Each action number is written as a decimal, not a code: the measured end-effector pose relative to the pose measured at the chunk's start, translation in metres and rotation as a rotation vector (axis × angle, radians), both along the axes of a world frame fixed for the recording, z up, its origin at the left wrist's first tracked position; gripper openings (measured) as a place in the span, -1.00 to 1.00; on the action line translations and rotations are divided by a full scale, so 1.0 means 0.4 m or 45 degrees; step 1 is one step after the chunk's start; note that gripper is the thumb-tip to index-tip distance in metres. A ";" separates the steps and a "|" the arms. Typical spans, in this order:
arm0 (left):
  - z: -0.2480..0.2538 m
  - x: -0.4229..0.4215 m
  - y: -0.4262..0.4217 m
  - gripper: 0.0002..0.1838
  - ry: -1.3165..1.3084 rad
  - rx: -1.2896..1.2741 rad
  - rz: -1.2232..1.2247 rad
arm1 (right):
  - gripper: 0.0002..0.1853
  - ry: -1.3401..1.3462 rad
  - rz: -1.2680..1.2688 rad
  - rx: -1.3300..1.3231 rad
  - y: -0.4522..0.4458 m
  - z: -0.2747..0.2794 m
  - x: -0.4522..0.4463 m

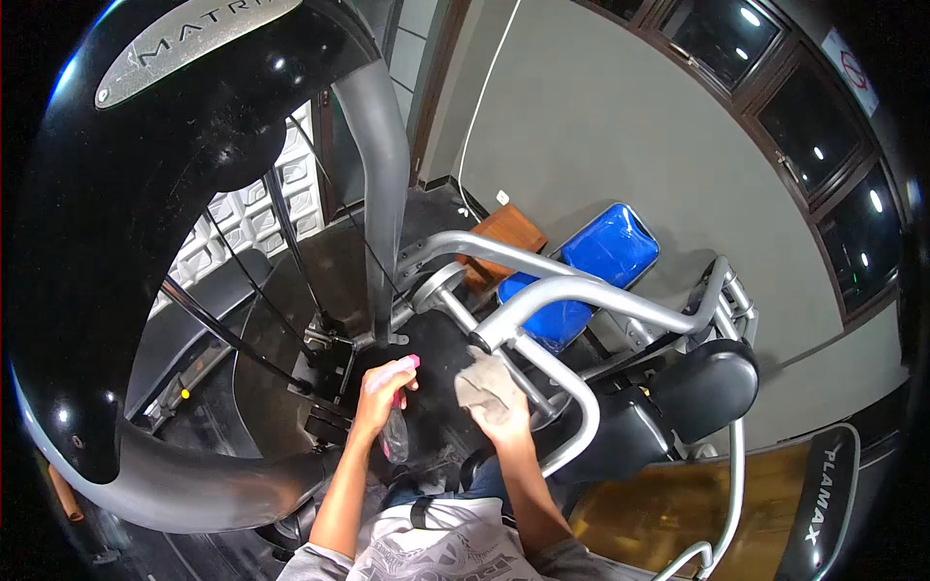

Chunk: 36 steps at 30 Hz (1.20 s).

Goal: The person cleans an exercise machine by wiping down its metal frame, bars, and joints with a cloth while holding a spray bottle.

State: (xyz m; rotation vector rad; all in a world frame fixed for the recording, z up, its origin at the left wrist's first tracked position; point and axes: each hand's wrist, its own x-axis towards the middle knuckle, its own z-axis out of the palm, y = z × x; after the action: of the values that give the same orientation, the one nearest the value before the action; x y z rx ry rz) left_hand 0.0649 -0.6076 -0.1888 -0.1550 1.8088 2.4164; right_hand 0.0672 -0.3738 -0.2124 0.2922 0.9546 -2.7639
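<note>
My left hand (374, 399) is wrapped round the neck of a spray bottle (395, 438) with a pink nozzle tip and a clear body hanging below the fist. To the right, my right hand (506, 424) holds a greyish-beige cloth (484, 385), bunched over the fingers. The cloth is close to the open tube end of a silver machine arm (552, 289); whether they touch I cannot tell. Part of the bottle is hidden by the left hand.
A large black machine housing (87, 242) curves round the left side, with guide rods and cables. Black pads (702, 387) are at the right. Behind the silver tubes stand a blue padded seat (610, 247) and a wooden box (509, 232) near the grey wall.
</note>
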 end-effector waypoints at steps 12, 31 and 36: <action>0.000 0.006 0.023 -0.73 0.021 0.029 -0.043 | -0.58 1.166 0.195 2.411 -0.015 0.325 -0.088; -0.048 0.039 0.009 -0.76 -0.090 0.039 0.065 | -0.71 1.989 0.896 2.922 0.063 0.344 -0.201; -0.013 0.043 0.033 -0.81 -0.077 -0.087 0.030 | -0.54 1.683 0.926 2.840 0.101 0.385 -0.238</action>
State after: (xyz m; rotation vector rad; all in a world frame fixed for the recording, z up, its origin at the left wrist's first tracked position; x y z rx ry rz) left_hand 0.0820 -0.5944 -0.1941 -0.2539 1.8748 2.3393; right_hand -0.0278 -0.3335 -0.0583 -1.3191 2.7738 0.0988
